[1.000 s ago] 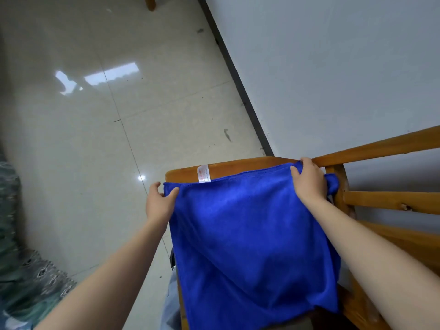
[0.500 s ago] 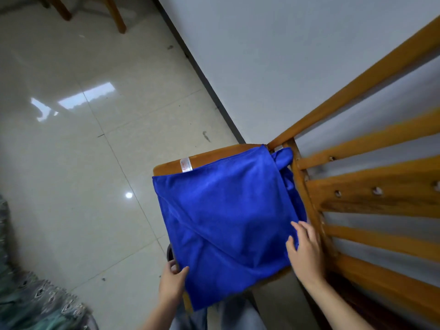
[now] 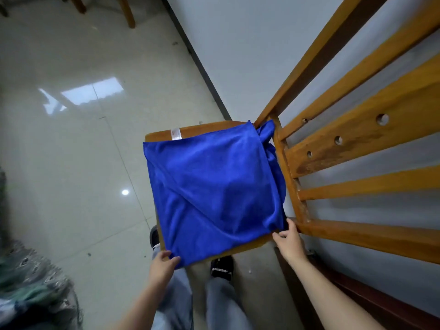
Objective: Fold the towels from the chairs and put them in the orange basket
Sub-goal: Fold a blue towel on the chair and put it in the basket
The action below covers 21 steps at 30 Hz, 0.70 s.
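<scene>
A blue towel point(image 3: 214, 194) lies spread over the seat of a wooden chair point(image 3: 204, 131), with a white label at its far edge and one corner bunched against the chair's back post. My left hand point(image 3: 163, 264) pinches the towel's near left corner. At the near right corner, my right hand point(image 3: 289, 241) grips the towel's edge beside the chair's back rail. The orange basket is not in view.
The chair's slatted wooden back point(image 3: 357, 144) rises on the right against a grey wall point(image 3: 250, 55). A glossy tiled floor point(image 3: 71, 139) spreads to the left. Patterned fabric point(image 3: 31, 287) lies at the lower left. Legs of other furniture point(image 3: 127, 13) stand at the top. My shoes sit under the seat.
Both hands have left the towel's far corners and come back to its near corners. The view has tilted down, so my legs and shoes now show.
</scene>
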Each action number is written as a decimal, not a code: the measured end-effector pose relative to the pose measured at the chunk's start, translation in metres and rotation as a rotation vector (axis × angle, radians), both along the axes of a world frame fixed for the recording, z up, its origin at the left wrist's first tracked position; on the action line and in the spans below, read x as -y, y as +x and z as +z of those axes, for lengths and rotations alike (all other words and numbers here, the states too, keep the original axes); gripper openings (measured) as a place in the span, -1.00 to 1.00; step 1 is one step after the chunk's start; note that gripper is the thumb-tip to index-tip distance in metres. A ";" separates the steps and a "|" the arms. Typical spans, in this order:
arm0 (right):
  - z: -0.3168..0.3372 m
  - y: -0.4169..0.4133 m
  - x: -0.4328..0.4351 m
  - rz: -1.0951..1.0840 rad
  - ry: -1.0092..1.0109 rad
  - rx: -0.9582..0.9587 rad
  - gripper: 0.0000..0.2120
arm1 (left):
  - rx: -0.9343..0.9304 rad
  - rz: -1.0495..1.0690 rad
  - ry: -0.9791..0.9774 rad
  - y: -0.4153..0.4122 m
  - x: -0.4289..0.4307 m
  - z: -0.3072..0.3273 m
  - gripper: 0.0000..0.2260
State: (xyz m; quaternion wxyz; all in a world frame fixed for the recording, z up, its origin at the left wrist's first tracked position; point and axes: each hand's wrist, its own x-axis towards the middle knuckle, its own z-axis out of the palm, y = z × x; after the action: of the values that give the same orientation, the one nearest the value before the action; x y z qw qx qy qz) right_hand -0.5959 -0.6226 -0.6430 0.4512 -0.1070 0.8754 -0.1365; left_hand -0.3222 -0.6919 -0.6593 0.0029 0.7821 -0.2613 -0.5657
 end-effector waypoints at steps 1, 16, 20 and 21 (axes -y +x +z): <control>-0.004 -0.003 0.000 -0.001 0.014 0.032 -0.35 | 0.003 0.031 -0.017 -0.001 -0.007 -0.004 -0.74; -0.022 -0.010 -0.035 -0.086 -0.107 -0.003 -0.92 | 0.044 0.257 -0.110 0.023 -0.036 -0.013 -0.81; -0.015 -0.012 -0.045 -0.328 -0.149 -0.161 -0.90 | 0.033 0.358 -0.099 0.044 -0.035 -0.012 -0.80; -0.012 -0.011 -0.044 -0.421 -0.162 -0.154 -0.95 | 0.031 0.376 -0.099 0.048 -0.035 -0.013 -0.80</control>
State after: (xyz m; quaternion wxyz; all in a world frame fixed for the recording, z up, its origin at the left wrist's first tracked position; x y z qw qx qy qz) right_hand -0.6070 -0.5788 -0.6551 0.3345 0.0319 0.8964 -0.2890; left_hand -0.2740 -0.6572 -0.6725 0.1427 0.8247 -0.1380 -0.5296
